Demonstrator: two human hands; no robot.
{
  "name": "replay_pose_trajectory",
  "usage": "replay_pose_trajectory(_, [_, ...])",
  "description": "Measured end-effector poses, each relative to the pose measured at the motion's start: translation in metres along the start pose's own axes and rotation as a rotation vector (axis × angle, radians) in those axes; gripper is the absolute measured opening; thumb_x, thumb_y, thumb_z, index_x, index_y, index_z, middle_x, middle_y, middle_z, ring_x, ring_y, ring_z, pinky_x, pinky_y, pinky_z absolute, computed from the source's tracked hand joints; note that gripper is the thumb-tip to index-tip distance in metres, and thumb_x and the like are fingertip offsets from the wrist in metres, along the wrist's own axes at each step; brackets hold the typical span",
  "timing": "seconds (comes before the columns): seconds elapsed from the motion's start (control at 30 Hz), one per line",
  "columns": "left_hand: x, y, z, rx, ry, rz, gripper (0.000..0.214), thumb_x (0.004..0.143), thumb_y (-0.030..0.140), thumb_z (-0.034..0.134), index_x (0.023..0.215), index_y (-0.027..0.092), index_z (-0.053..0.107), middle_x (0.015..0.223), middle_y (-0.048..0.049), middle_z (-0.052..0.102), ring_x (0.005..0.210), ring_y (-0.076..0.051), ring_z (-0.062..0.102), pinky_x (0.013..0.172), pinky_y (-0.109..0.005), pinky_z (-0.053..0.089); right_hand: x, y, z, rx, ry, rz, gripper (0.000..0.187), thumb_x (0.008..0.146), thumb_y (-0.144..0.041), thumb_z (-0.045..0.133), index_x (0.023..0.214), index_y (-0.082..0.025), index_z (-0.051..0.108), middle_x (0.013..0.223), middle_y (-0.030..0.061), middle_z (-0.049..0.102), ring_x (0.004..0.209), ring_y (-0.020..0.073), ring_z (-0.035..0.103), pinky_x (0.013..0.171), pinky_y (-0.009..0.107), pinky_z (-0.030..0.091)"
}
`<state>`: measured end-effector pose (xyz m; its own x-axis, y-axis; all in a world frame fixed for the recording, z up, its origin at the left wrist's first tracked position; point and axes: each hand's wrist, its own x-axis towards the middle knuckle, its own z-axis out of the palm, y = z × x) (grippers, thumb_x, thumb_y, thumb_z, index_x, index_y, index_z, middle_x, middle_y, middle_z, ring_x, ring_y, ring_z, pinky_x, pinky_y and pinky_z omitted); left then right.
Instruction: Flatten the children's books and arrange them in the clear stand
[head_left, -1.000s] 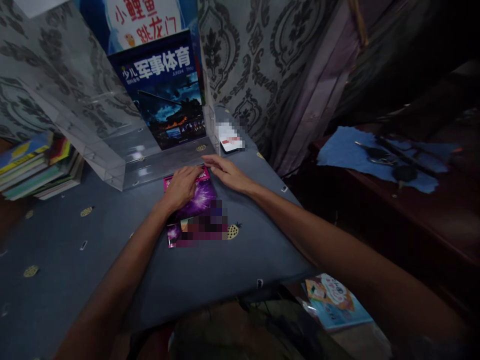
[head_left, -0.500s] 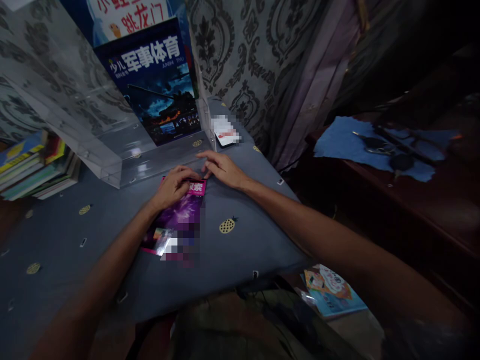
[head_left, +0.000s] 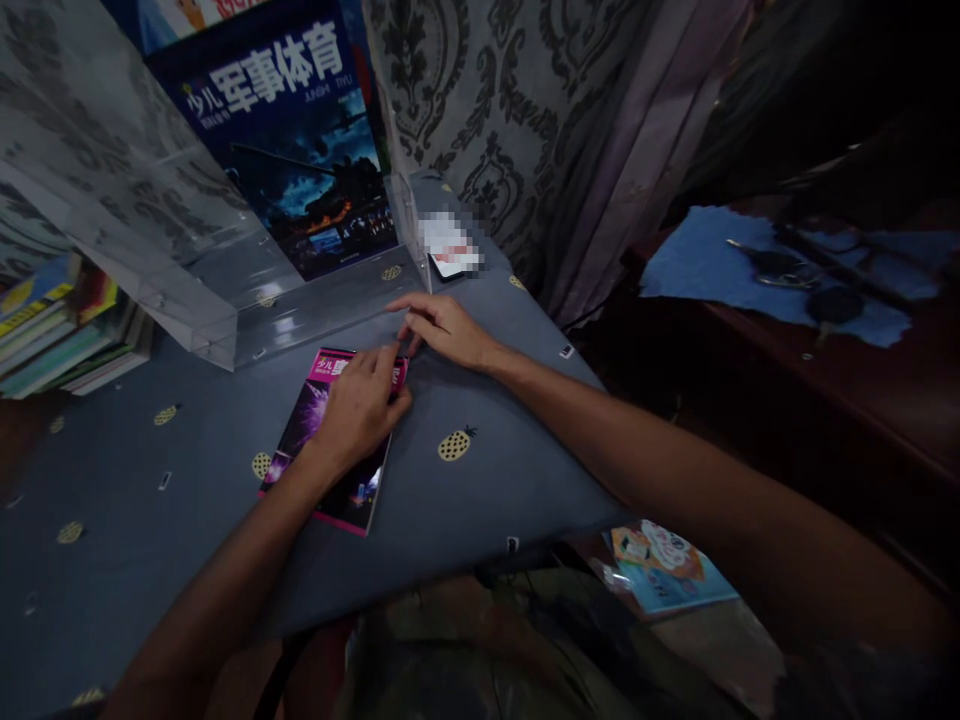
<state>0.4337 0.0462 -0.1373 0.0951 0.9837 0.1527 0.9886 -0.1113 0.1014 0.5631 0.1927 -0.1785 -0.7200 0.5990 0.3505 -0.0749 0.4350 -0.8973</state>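
A purple and pink book point(head_left: 304, 410) with Chinese lettering lies flat on the grey pineapple-print tablecloth point(head_left: 202, 540). Across its cover rests my left hand point(head_left: 365, 400), fingers stretched toward the upper edge, hiding part of the title. My right hand point(head_left: 442, 332) is just past the book's top right corner, fingers loosely extended and apart, with nothing in them. Its fingertips are close to those of the left hand. Beyond both hands, a clear acrylic stand point(head_left: 300, 315) holds an upright dark blue book point(head_left: 300, 165) with a tank on its cover, in front of another book.
A stack of books point(head_left: 75, 335) sits at the left. Behind the stand's right side lies a phone point(head_left: 450, 250), partly blurred. To the right, a blue cloth point(head_left: 697, 260) bears scissors and dark items on a reddish table. A blue picture book point(head_left: 667, 570) lies lower down.
My left hand has slid right across the book's cover, uncovering the left part of its title. The right hand has barely moved. The view has shifted slightly.
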Motion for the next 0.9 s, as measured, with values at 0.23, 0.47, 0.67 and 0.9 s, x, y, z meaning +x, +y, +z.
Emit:
replay_pose_trajectory(0.23, [0.001,-0.003,0.000,0.001,0.034,-0.031,0.045,0.093,0.021,0.052,0.138,0.015,0.049,0.105,-0.0117,0.073,0.094,-0.026,0.070,0.085,-0.037,0.054,-0.003,-0.005,0.000,0.004,0.085,-0.015,0.026,0.097,-0.021,0.045,0.114,-0.020,0.065,0.082,-0.0013,0.070,0.060,0.0102,0.067,0.066,0.025,0.056])
replay_pose_trajectory(0.47, [-0.001,-0.001,0.001,0.025,0.046,-0.030,0.046,0.093,0.026,0.059,0.136,0.015,0.053,0.112,-0.0132,0.073,0.104,-0.029,0.069,0.086,-0.037,0.056,-0.005,-0.014,0.004,0.002,0.075,-0.051,0.032,0.097,-0.018,0.040,0.117,-0.020,0.065,0.086,-0.0011,0.070,0.062,0.0111,0.066,0.071,0.028,0.056])
replay_pose_trajectory(0.67, [-0.019,-0.028,-0.011,-0.183,-0.089,0.157,0.056,0.098,0.047,0.056,0.146,0.019,0.047,0.148,-0.0161,0.056,0.137,-0.030,0.053,0.113,-0.049,0.045,-0.006,-0.014,0.005,-0.073,-0.055,-0.018,0.032,0.097,-0.018,0.042,0.119,-0.017,0.066,0.080,-0.0008,0.070,0.062,0.0123,0.068,0.075,0.030,0.055])
replay_pose_trajectory(0.9, [-0.099,-0.085,-0.056,-0.151,-0.487,0.197,0.095,0.081,0.068,0.071,0.160,0.038,0.026,0.170,-0.0095,0.022,0.156,-0.039,0.019,0.122,-0.064,0.023,-0.006,-0.019,0.005,-0.210,-0.098,-0.056,0.033,0.096,-0.016,0.044,0.119,-0.013,0.068,0.079,0.0018,0.072,0.070,0.0143,0.067,0.075,0.029,0.050])
